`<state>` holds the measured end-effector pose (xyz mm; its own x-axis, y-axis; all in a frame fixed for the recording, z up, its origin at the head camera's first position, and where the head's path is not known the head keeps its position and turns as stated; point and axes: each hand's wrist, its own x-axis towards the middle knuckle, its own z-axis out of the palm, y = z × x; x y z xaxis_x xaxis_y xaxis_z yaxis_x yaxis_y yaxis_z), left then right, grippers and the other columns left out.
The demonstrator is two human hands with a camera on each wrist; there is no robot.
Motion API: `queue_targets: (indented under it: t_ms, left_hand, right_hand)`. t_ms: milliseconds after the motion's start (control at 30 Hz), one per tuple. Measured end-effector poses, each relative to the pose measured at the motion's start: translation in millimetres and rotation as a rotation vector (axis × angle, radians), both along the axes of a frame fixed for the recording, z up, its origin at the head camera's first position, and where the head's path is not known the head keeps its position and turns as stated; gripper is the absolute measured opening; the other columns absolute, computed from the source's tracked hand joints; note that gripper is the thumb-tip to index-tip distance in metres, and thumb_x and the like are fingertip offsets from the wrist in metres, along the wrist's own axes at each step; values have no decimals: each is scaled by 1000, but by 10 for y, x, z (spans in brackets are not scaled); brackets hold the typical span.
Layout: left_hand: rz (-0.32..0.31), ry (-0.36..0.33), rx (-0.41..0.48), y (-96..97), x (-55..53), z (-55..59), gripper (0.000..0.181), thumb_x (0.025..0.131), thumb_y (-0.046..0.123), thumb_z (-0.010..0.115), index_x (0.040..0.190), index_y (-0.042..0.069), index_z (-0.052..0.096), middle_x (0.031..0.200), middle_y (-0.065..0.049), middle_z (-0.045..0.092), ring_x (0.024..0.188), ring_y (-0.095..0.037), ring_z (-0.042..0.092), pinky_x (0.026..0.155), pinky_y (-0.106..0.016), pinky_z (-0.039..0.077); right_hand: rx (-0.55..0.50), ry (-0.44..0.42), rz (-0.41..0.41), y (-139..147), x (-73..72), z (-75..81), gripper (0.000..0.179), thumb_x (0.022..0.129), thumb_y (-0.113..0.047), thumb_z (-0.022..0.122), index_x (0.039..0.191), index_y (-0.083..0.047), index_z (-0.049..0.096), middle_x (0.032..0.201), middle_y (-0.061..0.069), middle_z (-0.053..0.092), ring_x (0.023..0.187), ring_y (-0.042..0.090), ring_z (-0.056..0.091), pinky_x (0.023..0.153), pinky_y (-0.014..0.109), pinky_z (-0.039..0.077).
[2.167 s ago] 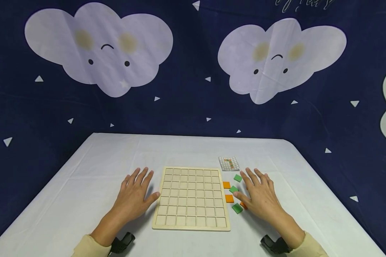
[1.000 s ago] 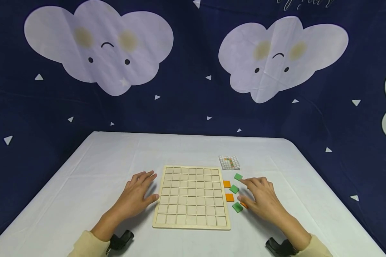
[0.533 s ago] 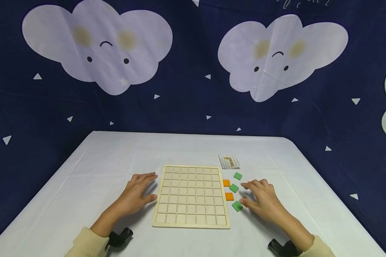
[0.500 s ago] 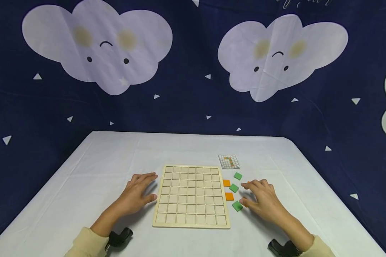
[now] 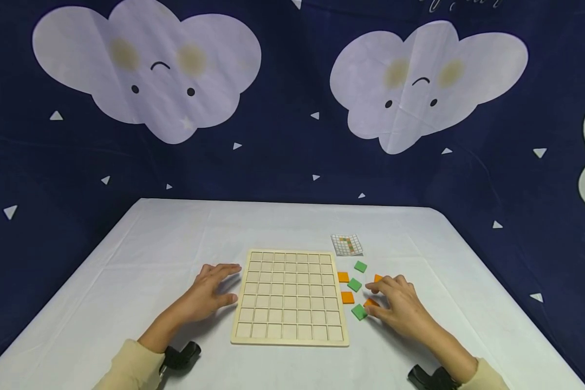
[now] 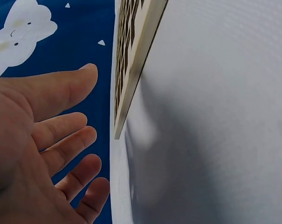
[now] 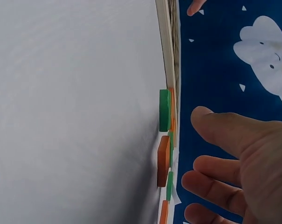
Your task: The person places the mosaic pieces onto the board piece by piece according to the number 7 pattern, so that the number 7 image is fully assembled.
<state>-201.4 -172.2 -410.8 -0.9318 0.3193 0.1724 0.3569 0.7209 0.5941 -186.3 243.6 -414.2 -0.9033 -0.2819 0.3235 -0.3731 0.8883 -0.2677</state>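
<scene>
R hand [image 5: 398, 304], empty, thumb & fingers apart, hovers nr orange tile [image 5: 371, 302] on tabletop [image 5: 283, 225] R of gridded board [image 5: 288, 342], L hand [image 5: 203, 293], also empty & spread, by board's L edge; pinching opp. tile edges prob. best.

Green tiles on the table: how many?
3, all right of the board: far green tile, middle green tile, near green tile. The right hand could hide more.
</scene>
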Motion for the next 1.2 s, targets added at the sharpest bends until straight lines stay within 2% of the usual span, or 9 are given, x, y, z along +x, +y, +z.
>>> queue_targets:
  t_ms: [200,600,767,1000,1200]
  left_hand:
    - [-30,-21,25,-20,-44,-28,58,79,15,73,133,9,52,140,-9,50,115,-25,39,94,-46,33]
    - [-52,-94,80,-37,-92,-45,60,78,15,74,133,8,52,140,-9,50,112,-21,36,92,-40,33]
    - [-66,-113,108,-37,-115,-63,59,78,15,73,133,8,52,142,-8,48,111,-21,34,93,-40,32]
    - [-71,-102,117,-33,-145,-76,57,78,16,73,131,8,54,141,-9,49,112,-22,35,95,-41,32]
    - [-84,-126,133,-23,-163,-97,57,78,15,73,131,7,54,142,-8,48,112,-21,34,98,-42,31]
  right_hand:
    - [-11,-15,1,-2,8,-20,37,70,-26,80,103,-14,70,99,-3,65,88,11,43,75,31,29]
    - [14,-23,-8,6,16,-31,35,68,-24,82,99,-13,70,101,0,65,88,12,43,77,32,30]
    - [21,-37,-13,19,15,-40,33,68,-24,82,98,-14,71,92,-5,62,84,11,41,75,31,29]
    - [28,-56,-40,23,4,-51,30,67,-25,82,94,-15,71,89,-5,62,84,12,40,74,31,28]
    - [34,-58,-44,27,1,-63,29,68,-24,82,93,-15,71,89,-5,63,84,12,40,74,31,28]
